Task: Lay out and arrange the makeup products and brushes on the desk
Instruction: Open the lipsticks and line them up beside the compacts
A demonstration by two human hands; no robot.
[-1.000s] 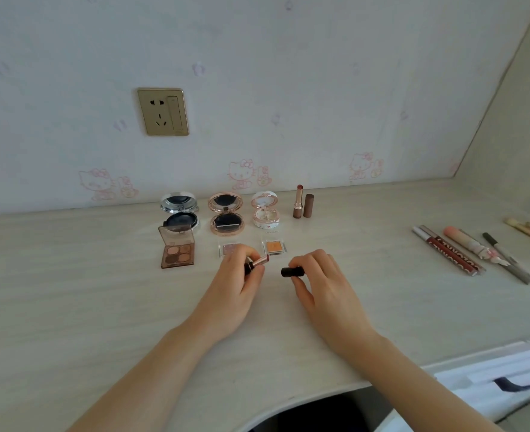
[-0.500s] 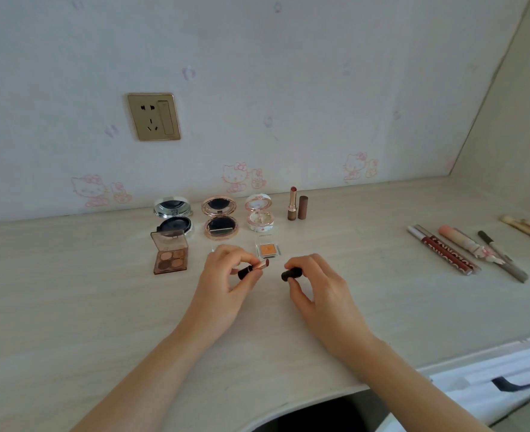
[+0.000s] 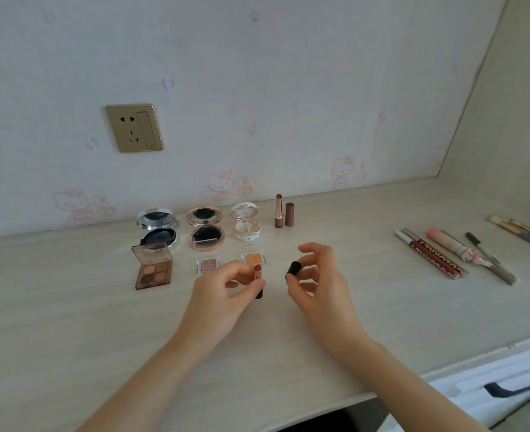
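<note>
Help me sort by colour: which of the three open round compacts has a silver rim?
The leftmost compact, directly behind the brown four-pan eyeshadow palette; the middle compact is rose-gold, the right compact white.

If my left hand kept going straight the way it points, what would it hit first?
Probably the orange eyeshadow pan, just beyond the lipstick in the grip of the left hand, though depth is unclear.

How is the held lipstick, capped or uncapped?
Uncapped: the left hand holds the lipstick, tip bare; the right hand pinches its cap apart.
</note>
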